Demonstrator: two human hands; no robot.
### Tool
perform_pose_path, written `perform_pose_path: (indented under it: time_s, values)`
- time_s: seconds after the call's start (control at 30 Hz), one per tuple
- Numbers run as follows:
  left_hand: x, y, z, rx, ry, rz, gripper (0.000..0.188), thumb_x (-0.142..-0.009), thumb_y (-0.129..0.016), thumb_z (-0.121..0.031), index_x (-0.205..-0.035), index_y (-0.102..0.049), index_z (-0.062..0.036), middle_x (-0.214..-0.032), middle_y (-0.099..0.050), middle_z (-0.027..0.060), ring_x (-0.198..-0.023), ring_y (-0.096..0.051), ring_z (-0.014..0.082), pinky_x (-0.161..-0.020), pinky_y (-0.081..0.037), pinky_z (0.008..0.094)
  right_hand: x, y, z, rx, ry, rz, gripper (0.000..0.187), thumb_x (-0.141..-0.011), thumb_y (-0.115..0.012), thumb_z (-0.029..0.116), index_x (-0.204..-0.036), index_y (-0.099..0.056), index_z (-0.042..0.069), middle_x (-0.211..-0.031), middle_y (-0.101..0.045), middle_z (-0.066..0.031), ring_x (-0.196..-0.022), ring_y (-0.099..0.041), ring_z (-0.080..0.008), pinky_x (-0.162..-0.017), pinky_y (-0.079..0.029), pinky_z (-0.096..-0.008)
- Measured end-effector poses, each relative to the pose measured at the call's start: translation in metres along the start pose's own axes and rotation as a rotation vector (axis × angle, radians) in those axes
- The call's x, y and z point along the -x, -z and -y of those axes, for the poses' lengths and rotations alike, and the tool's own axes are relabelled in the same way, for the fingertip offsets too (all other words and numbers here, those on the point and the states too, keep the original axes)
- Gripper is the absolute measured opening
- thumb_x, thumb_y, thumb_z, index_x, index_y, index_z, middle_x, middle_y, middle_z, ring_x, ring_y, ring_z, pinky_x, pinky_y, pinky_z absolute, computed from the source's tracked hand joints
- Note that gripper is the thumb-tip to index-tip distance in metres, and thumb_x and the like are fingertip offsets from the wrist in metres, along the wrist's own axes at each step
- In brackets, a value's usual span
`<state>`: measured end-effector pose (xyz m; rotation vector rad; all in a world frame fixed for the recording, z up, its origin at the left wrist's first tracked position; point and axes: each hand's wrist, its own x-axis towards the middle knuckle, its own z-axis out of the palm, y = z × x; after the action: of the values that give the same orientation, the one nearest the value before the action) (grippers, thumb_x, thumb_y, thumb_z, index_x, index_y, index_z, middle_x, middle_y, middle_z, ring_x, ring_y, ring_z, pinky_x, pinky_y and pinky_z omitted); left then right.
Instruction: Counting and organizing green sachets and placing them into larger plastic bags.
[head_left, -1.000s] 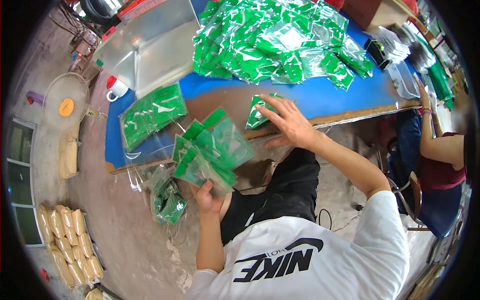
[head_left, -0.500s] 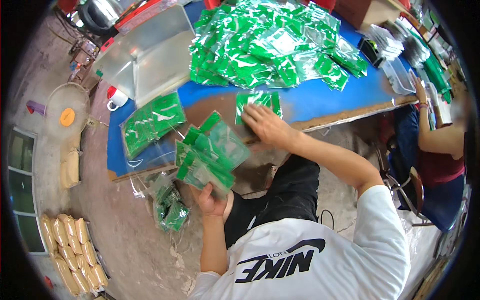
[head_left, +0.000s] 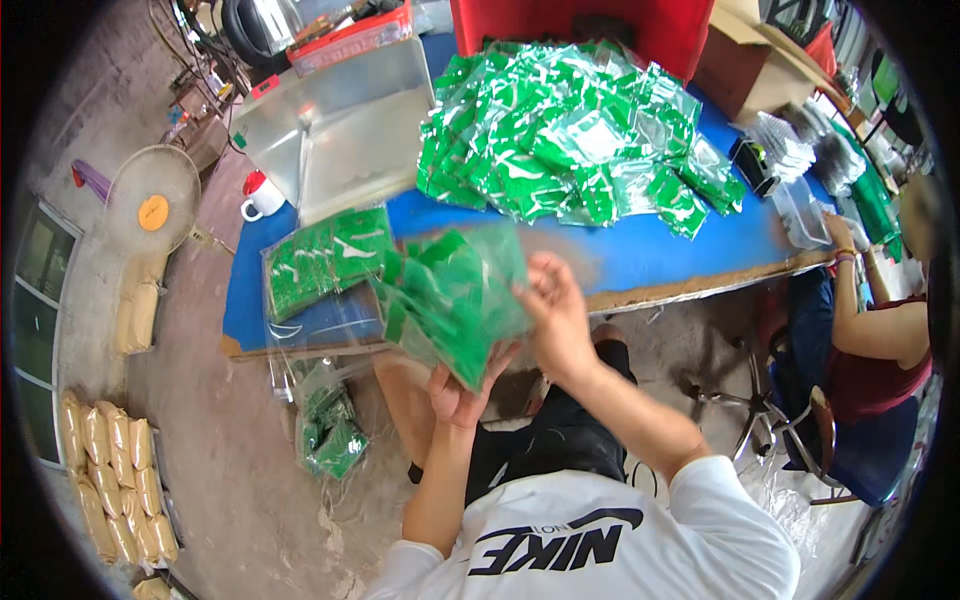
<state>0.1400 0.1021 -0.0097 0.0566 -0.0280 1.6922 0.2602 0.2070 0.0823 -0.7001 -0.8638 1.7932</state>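
My left hand (head_left: 462, 400) grips a bunch of flat clear plastic packets (head_left: 450, 300) with green inside from below, in front of the table's near edge. At the bunch's right side, my right hand (head_left: 558, 318) pinches a packet edge between thumb and fingers. The packets are blurred and overlap, so I cannot tell them apart. Left of them, a clear bag filled with green packets (head_left: 330, 258) lies on the blue table (head_left: 640, 255). A large heap of similar green packets (head_left: 560, 145) covers the table's far middle.
An open translucent bin (head_left: 360, 155) and a white mug with red top (head_left: 262, 196) stand at the left. A red crate (head_left: 590, 22) and cardboard box (head_left: 735, 60) are behind. Another bag (head_left: 335, 430) hangs below the table. A co-worker (head_left: 875, 340) sits at right.
My right hand has left the table, where a single green packet lay under it, and come to the bunch. The bunch has shifted right in view. The view has tilted up slightly.
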Motion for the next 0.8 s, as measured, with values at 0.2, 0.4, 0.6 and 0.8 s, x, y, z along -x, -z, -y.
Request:
perform_pose_path:
  time_s: [0.2, 0.4, 0.6, 0.8]
  values:
    - [-0.016, -0.007, -0.022, -0.438, -0.101, -0.197, 0.065, -0.083, -0.072, -0.004, -0.142, -0.046, -0.0064, -0.14, -0.053, 0.0116, -0.131, -0.049, 0.0292, -0.113, -0.038, 0.0519, -0.019, 0.049, 0.037, 0.446, 0.039, 0.382, 0.082, -0.089, -0.076, 0.033, -0.15, -0.03, 0.002, -0.131, -0.056, -0.0143, -0.12, -0.056, -0.0259, -0.107, -0.041, -0.0408]
    - [-0.067, -0.054, -0.053, -1.591, -0.282, 0.077, 0.064, -0.079, -0.072, 0.005, -0.138, -0.049, -0.0014, -0.132, -0.058, 0.0094, -0.118, -0.059, 0.0236, -0.102, -0.048, 0.0397, -0.077, 0.021, 0.066, 0.962, 0.659, 0.588, 0.119, -0.066, -0.094, 0.027, -0.156, -0.018, 0.004, -0.131, -0.054, -0.0161, -0.122, -0.054, -0.0291, -0.107, -0.042, -0.0425]
    - [-0.108, -0.012, -0.046, -1.656, -0.435, 0.218, 0.094, -0.076, -0.082, 0.0, -0.152, -0.026, -0.0077, -0.139, -0.051, 0.0135, -0.127, -0.053, 0.0255, -0.104, -0.046, 0.0386, -0.093, 0.072, -0.014, 0.629, 0.344, 0.481, 0.11, -0.066, -0.093, 0.025, -0.152, -0.027, 0.006, -0.124, -0.056, -0.0172, -0.111, -0.058, -0.0298, -0.1, -0.045, -0.0422]
    - [-0.109, -0.06, -0.035, -1.61, -0.434, 0.211, 0.115, -0.075, -0.076, 0.006, -0.159, 0.0, -0.0123, -0.138, -0.049, 0.0144, -0.126, -0.053, 0.0267, -0.107, -0.043, 0.04, -0.102, 0.052, -0.001, 0.882, 0.407, 0.367, 0.087, -0.069, -0.091, 0.022, -0.138, -0.04, 0.004, -0.128, -0.056, -0.0197, -0.118, -0.057, -0.0299, -0.102, -0.045, -0.0403]
